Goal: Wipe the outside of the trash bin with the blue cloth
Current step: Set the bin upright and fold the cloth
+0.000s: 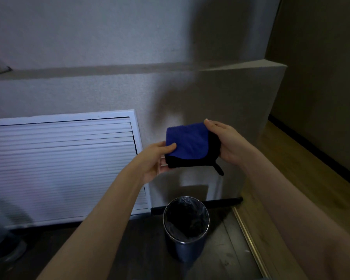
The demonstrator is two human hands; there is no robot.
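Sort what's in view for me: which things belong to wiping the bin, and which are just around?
Job:
blue cloth, held by left hand and right hand
trash bin, on the floor below

Just around:
white louvred vent
wall ledge

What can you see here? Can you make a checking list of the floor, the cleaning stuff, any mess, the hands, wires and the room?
Surface: dark wood floor; a metal strip divides it from lighter flooring on the right.
Job's things: blue cloth, folded, with a black edge, held in the air above the trash bin; the bin stands upright by the wall with a plastic liner inside. The cloth is not touching the bin.
Clutter: a blurry dark shape at the lower left, too unclear to name.
Hands: left hand pinches the cloth's lower left corner; right hand grips its right side.
Cables: nothing seen.
Surroundings: white slatted vent in a pale wall, left of the bin.
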